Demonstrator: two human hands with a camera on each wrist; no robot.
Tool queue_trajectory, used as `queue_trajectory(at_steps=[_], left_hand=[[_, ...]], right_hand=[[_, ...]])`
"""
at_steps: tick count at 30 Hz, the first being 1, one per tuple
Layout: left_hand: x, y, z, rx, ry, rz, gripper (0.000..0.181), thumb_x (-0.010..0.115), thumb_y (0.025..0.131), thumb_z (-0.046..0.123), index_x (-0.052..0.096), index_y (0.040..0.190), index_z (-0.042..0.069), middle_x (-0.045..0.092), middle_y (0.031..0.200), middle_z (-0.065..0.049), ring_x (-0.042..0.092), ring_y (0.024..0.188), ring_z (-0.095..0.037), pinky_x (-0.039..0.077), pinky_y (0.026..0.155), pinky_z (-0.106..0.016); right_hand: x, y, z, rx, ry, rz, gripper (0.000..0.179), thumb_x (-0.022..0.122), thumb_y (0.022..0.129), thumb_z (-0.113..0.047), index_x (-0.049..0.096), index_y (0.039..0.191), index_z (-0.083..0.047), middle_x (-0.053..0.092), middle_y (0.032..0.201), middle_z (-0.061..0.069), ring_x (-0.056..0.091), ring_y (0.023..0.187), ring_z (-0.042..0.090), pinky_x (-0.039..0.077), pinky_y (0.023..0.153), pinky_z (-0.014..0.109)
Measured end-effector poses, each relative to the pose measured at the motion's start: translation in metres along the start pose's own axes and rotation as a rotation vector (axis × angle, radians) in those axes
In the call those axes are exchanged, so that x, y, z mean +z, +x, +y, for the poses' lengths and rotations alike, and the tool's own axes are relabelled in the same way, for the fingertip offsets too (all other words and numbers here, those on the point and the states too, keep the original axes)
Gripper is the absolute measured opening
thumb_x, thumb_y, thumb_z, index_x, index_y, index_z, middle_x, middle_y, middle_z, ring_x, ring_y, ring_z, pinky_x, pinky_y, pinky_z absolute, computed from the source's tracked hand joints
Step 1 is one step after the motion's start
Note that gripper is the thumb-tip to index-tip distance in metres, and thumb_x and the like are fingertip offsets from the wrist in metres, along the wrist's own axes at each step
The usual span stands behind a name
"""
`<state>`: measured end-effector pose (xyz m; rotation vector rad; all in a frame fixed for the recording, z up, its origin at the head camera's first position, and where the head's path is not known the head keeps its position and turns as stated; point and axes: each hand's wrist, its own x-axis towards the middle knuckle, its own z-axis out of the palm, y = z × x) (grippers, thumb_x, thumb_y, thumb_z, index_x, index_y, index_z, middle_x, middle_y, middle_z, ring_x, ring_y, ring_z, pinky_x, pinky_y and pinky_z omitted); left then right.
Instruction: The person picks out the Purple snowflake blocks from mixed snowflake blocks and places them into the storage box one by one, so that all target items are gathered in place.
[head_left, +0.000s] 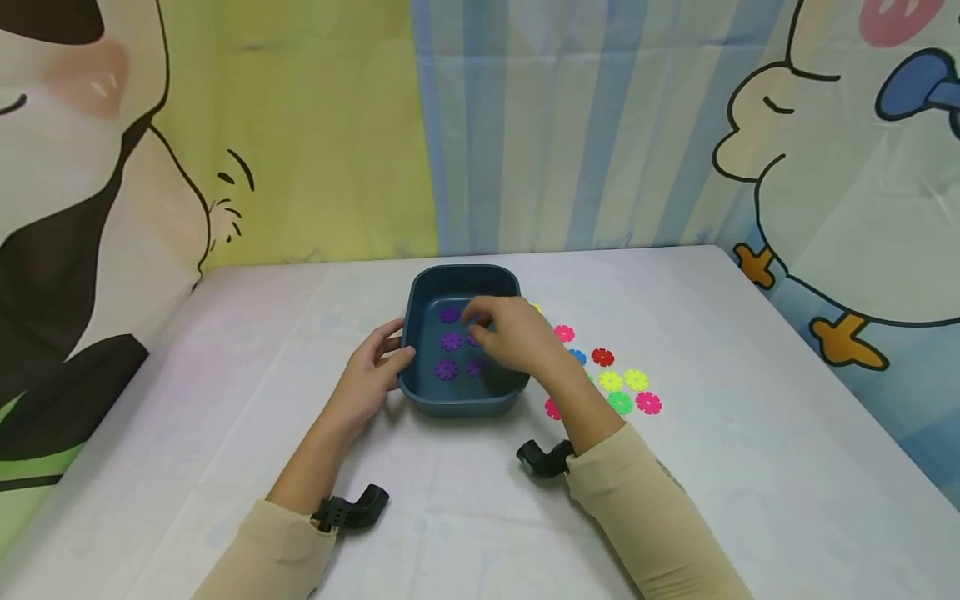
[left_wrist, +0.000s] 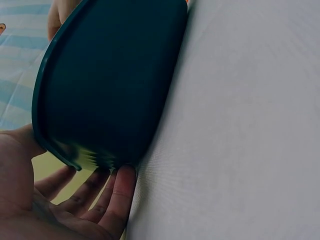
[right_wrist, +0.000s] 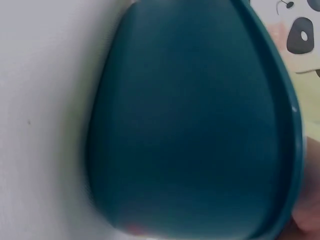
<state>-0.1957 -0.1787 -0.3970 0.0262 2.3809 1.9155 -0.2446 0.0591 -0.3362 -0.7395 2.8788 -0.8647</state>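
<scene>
A dark blue plastic box (head_left: 461, 407) stands on the table with purple flower-shaped pieces (head_left: 447, 369) laid out on its bottom. My left hand (head_left: 369, 367) grips the box's left side, thumb at the rim and fingers against the outer wall; in the left wrist view the fingers (left_wrist: 117, 200) reach along the wall's underside. Over the right part of the box is my right hand (head_left: 513, 333), reaching in with bent fingers and thumb close together near a purple piece. I cannot tell whether they pinch it. The right wrist view shows mostly the box's outer wall (right_wrist: 200, 125).
Right of the box lie loose flower pieces: red (head_left: 602, 357), yellow (head_left: 636, 380), green (head_left: 620, 402), pink (head_left: 648, 403) and blue (head_left: 577, 357). My right forearm partly covers them. A white cloth (head_left: 442, 517) covers the table, with a patterned curtain (head_left: 525, 125) behind.
</scene>
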Motion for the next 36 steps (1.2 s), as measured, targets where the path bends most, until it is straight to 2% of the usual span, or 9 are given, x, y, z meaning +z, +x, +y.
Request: queue_trajectory(at_steps=[5, 17, 22, 26, 30, 34, 36], left_hand=[[0.000, 0.001, -0.002, -0.005, 0.006, 0.001, 0.058, 0.055, 0.107, 0.025, 0.034, 0.162, 0.020, 0.049, 0.154, -0.018, 0.057, 0.135, -0.035, 0.060, 0.091, -0.032], [-0.007, 0.008, 0.002, -0.050, 0.020, -0.007, 0.060, 0.055, 0.107, 0.028, 0.032, 0.163, 0.023, 0.047, 0.156, -0.016, 0.054, 0.137, -0.033, 0.059, 0.093, -0.031], [-0.020, 0.006, 0.008, -0.038, 0.006, 0.007, 0.061, 0.052, 0.109, 0.033, 0.029, 0.164, 0.021, 0.042, 0.159, -0.018, 0.052, 0.137, -0.034, 0.058, 0.089, -0.023], [-0.034, 0.003, 0.012, -0.016, 0.006, 0.028, 0.062, 0.049, 0.110, 0.033, 0.025, 0.165, 0.017, 0.041, 0.160, -0.021, 0.050, 0.139, -0.036, 0.057, 0.090, -0.021], [-0.041, 0.003, 0.011, -0.005, 0.082, 0.021, 0.062, 0.048, 0.110, 0.033, 0.026, 0.165, 0.014, 0.039, 0.160, -0.024, 0.049, 0.140, -0.039, 0.056, 0.093, -0.025], [-0.043, 0.005, 0.011, 0.030, 0.234, -0.005, 0.061, 0.045, 0.111, 0.039, 0.028, 0.164, 0.013, 0.040, 0.160, -0.024, 0.048, 0.140, -0.041, 0.052, 0.104, -0.044], [-0.046, 0.003, 0.013, 0.066, 0.337, -0.011, 0.062, 0.042, 0.111, 0.042, 0.029, 0.163, 0.013, 0.040, 0.160, -0.025, 0.047, 0.141, -0.042, 0.045, 0.111, -0.056]], right_hand=[[-0.007, -0.006, 0.007, 0.007, 0.086, 0.043, 0.022, 0.063, 0.102, -0.018, 0.071, 0.122, -0.018, 0.074, 0.109, 0.003, 0.061, 0.076, 0.020, 0.051, 0.066, 0.032], [-0.017, -0.018, 0.018, 0.022, 0.130, 0.136, 0.024, 0.063, 0.103, -0.018, 0.070, 0.125, -0.017, 0.072, 0.110, 0.005, 0.063, 0.088, 0.024, 0.056, 0.070, 0.032], [-0.013, -0.017, 0.021, -0.014, 0.143, 0.154, 0.030, 0.063, 0.102, -0.017, 0.067, 0.132, -0.015, 0.069, 0.119, 0.009, 0.065, 0.100, 0.026, 0.059, 0.080, 0.035], [-0.011, -0.018, 0.026, -0.014, 0.148, 0.157, 0.038, 0.064, 0.102, -0.021, 0.062, 0.140, -0.014, 0.064, 0.130, 0.013, 0.066, 0.106, 0.027, 0.060, 0.084, 0.039], [-0.013, -0.025, 0.036, 0.029, 0.129, 0.165, 0.045, 0.065, 0.103, -0.030, 0.058, 0.145, -0.016, 0.061, 0.136, 0.013, 0.063, 0.117, 0.030, 0.059, 0.092, 0.045], [-0.017, -0.037, 0.049, 0.067, 0.079, 0.162, 0.049, 0.063, 0.103, -0.035, 0.055, 0.147, -0.016, 0.058, 0.141, 0.013, 0.057, 0.127, 0.034, 0.055, 0.101, 0.051], [-0.020, -0.043, 0.055, 0.069, 0.053, 0.157, 0.050, 0.061, 0.103, -0.035, 0.053, 0.149, -0.015, 0.056, 0.143, 0.014, 0.055, 0.130, 0.035, 0.053, 0.103, 0.053]])
